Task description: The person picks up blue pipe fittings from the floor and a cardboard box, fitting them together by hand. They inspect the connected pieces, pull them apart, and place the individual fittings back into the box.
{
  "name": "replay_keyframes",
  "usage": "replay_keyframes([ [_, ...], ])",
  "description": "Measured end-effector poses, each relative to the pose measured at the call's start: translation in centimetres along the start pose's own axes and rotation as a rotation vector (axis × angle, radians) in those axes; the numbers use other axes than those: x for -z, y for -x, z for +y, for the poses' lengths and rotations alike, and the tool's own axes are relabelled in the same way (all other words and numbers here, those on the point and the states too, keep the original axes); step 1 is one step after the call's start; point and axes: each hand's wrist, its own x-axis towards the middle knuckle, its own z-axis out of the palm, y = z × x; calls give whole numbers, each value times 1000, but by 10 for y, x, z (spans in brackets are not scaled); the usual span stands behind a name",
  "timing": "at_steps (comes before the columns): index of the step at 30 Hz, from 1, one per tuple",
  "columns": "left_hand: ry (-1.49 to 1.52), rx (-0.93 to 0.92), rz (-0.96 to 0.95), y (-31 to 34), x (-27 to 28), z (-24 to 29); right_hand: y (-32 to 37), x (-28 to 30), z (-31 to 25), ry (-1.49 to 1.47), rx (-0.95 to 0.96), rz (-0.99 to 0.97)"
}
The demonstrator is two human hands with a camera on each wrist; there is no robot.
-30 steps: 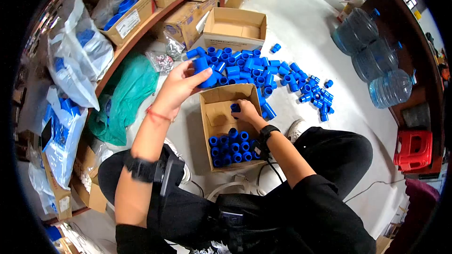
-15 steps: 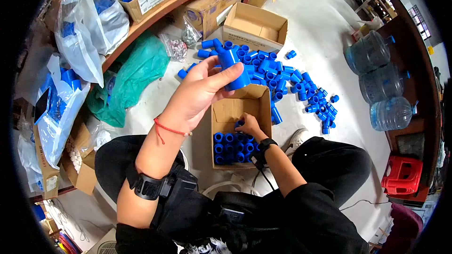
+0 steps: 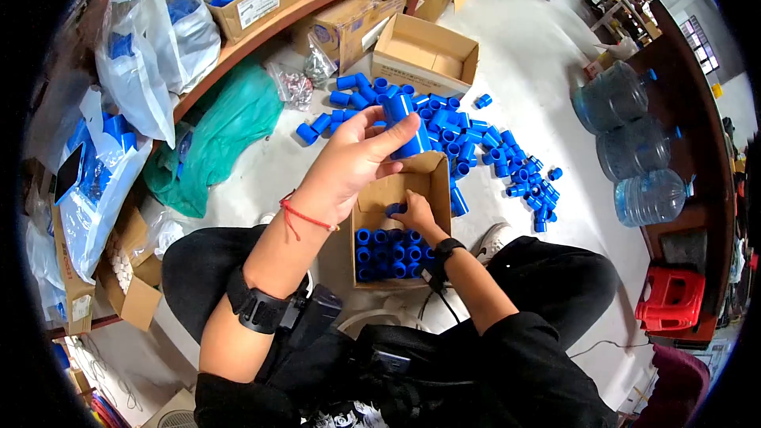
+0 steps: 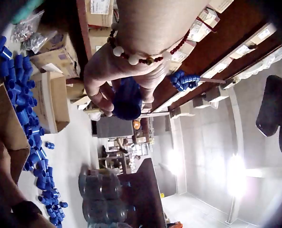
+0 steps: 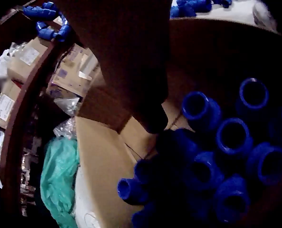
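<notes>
My left hand [image 3: 353, 160] grips a blue pipe coupling [image 3: 406, 128] between thumb and fingers, beyond the far left corner of an open cardboard box [image 3: 433, 175]. The left wrist view shows the coupling [image 4: 128, 100] end-on in that hand. Inside the box, my right hand [image 3: 418, 215] pinches another blue pipe fitting [image 3: 395, 209], partly hidden by the fingers. Several blue fittings [image 3: 388, 255] stand upright in rows in the near half of the box, their round openings [image 5: 233, 135] facing up. The right hand is very dark in the right wrist view.
Loose blue fittings [image 3: 452, 131] lie piled on the floor beyond the box. Behind them stands another open cardboard box [image 3: 428, 71]. A green plastic bag [image 3: 214, 139] and a loaded shelf are on the left. Large water bottles [image 3: 652, 198] and a red stool [image 3: 671, 299] are on the right.
My left hand has moved right with the coupling, from over the left of the pile toward the box. My right hand stays inside the box with its fitting. The head view has shifted.
</notes>
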Motion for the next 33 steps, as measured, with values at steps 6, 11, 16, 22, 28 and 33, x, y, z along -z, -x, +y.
replay_keyframes([
  [6,111,66,-57,3,-3,-2,-44,155,-69,-7,332,-29],
  [11,-315,-424,63,11,-23,-10,-16,281,-128,-427,195,-9],
  [16,-1048,-910,201,22,-41,2,42,311,-158,-823,224,-92],
  [22,-1137,-922,115,25,-52,-2,60,298,-160,-898,165,-193],
  [28,-1110,-882,44,27,-58,-5,68,289,-153,-891,149,-175],
  [33,-1172,-993,41,24,-57,-6,75,289,-154,-841,304,-64],
])
